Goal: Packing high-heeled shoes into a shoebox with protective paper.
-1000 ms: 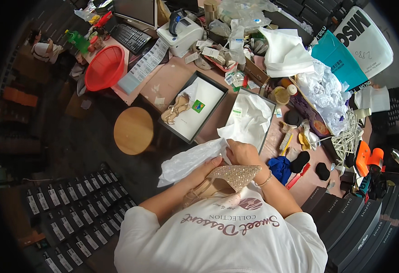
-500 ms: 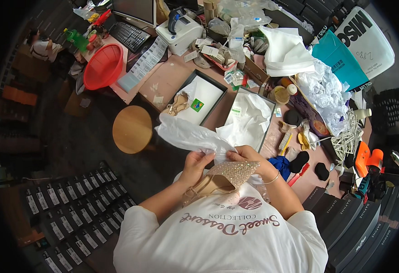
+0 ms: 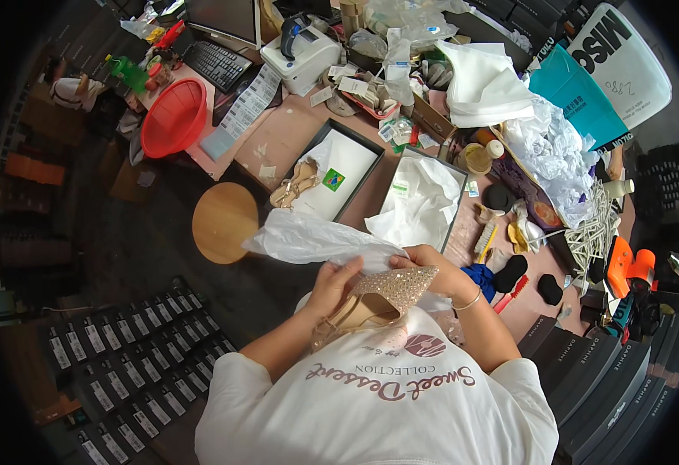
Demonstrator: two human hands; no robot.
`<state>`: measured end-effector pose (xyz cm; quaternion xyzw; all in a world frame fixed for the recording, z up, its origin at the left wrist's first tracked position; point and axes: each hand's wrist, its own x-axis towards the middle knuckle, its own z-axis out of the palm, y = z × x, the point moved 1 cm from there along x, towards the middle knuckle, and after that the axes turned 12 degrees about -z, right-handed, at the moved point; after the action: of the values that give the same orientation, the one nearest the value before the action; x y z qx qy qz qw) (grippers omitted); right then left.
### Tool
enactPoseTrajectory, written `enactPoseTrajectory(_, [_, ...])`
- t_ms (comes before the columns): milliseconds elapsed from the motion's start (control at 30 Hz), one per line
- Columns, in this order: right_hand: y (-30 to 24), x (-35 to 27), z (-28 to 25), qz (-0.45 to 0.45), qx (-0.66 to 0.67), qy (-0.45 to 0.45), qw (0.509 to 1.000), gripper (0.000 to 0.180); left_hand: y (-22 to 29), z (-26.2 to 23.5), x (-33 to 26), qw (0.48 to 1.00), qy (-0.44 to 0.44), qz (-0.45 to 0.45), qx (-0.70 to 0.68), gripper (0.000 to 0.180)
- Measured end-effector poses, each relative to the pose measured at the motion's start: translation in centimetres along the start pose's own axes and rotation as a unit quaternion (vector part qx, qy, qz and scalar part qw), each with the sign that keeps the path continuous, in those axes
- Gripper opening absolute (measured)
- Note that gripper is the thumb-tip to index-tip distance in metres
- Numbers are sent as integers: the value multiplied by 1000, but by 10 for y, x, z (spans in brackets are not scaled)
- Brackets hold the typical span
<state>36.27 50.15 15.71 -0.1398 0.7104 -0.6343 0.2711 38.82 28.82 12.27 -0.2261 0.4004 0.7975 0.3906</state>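
Close to the chest, above the white printed shirt (image 3: 386, 403): a pointed, glitter-crusted gold high-heeled shoe (image 3: 382, 298) with a smooth tan insole, toe aimed right. Left hand (image 3: 332, 283) curled on the near side of the shoe, fingers closed around its upper and pressing against a crinkled sheet of thin translucent white plastic (image 3: 308, 239) that billows leftward past the table edge. Right hand (image 3: 432, 267), a thin bangle at the wrist, clamped over the shoe's pointed toe and the plastic beneath it.

Just beyond, on the cluttered pinkish table (image 3: 285, 139): an open black-rimmed shoebox (image 3: 425, 203) stuffed with crumpled white tissue, and beside it a second shallow white-lined box tray (image 3: 343, 178) holding a strappy gold sandal (image 3: 297, 184). Farther left, a round red plastic colander (image 3: 173, 118) with a perforated wall. Below the table edge, a round smooth wooden stool seat (image 3: 225, 222).
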Motion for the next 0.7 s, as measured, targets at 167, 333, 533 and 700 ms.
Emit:
enactPoseTrajectory(167, [-15, -2, -1, -15, -49, 30, 998, 34, -6, -8, 1, 998, 30, 53, 31, 37])
enactPoseTrajectory(333, [-19, -8, -3, -57, -123, 30, 990, 24, 1, -6, -6, 986, -135, 62, 71, 57])
enactPoseTrajectory(533, [-29, -22, -3, -58, -12, 83, 995, 14, 13, -5, -13, 944, -150, 121, 267, 57])
enactPoseTrajectory(700, [-19, -9, -5, -52, 33, 131, 990, 14, 32, 20, -23, 979, -82, 82, 166, 41])
